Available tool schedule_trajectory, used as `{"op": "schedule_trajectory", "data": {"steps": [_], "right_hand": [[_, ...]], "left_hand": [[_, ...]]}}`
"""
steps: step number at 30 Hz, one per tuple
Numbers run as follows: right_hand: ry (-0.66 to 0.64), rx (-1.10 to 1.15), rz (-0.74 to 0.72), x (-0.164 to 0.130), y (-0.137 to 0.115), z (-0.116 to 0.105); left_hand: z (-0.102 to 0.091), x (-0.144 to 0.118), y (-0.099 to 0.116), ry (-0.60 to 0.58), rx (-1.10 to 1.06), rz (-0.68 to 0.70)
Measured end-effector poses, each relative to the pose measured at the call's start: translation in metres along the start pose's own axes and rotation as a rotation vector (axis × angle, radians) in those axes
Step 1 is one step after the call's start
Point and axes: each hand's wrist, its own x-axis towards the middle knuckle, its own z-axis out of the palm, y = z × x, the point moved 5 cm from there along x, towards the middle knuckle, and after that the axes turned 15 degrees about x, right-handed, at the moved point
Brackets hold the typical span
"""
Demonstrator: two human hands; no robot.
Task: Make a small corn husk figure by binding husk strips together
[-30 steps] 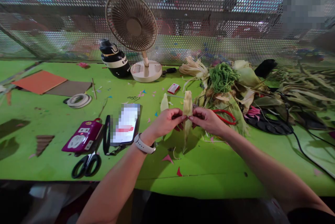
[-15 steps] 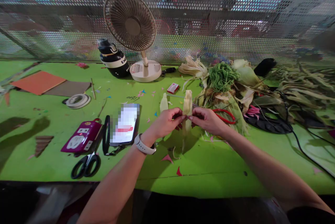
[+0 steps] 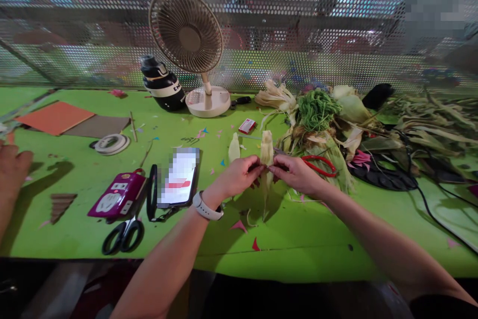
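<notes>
Since a moment ago another person's hand point(image 3: 13, 167) has come in at the far left edge of the green table point(image 3: 298, 244), casting a shadow toward the tape roll point(image 3: 111, 143), while my own hands have hardly shifted; I judge the pinching at the husk's middle goes on unchanged. My left hand point(image 3: 239, 175), with a white watch point(image 3: 206, 206) on the wrist, is closed, its fingertips pinched on the left side of the dried corn husk bundle point(image 3: 266, 152). My right hand point(image 3: 297, 173) is closed too, thumb and fingers nipping the same bundle from the right, so both grips meet at its waist; whether a thread runs between them is too small to tell. I hold the bundle upright just above the middle of the table, its pale top standing over my fingers and its thin tail hanging below. Just behind my right hand lie red-handled pliers point(image 3: 321, 164) at the foot of a heap of corn husks point(image 3: 328, 125). Toward the left front edge lie a phone point(image 3: 179, 177), a purple power strip point(image 3: 117, 194) and black scissors point(image 3: 123, 235). A desk fan point(image 3: 189, 35) stands at the back edge.
</notes>
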Motion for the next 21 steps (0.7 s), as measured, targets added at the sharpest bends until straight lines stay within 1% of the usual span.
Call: {"op": "schedule_trajectory", "data": {"steps": [4, 7, 13, 17, 21], "right_hand": [[0.021, -0.052, 0.003, 0.0, -0.0002, -0.0008], [0.017, -0.09, -0.008, 0.0001, -0.0009, -0.0002], [0.008, -0.202, -0.05, 0.0005, -0.0014, 0.0008], [0.002, -0.211, -0.046, 0.0008, -0.0002, 0.0011], [-0.009, -0.157, -0.04, 0.0007, -0.0005, 0.0015]], "left_hand": [[-0.0001, 0.0001, 0.0017, 0.01, -0.02, 0.025], [0.0004, 0.0003, 0.0015, 0.004, 0.006, 0.023], [0.0034, 0.0011, -0.002, -0.06, 0.094, 0.0], [0.0047, 0.0015, -0.0022, -0.087, 0.159, 0.009], [0.0037, 0.0013, 0.0005, -0.078, 0.192, 0.028]]}}
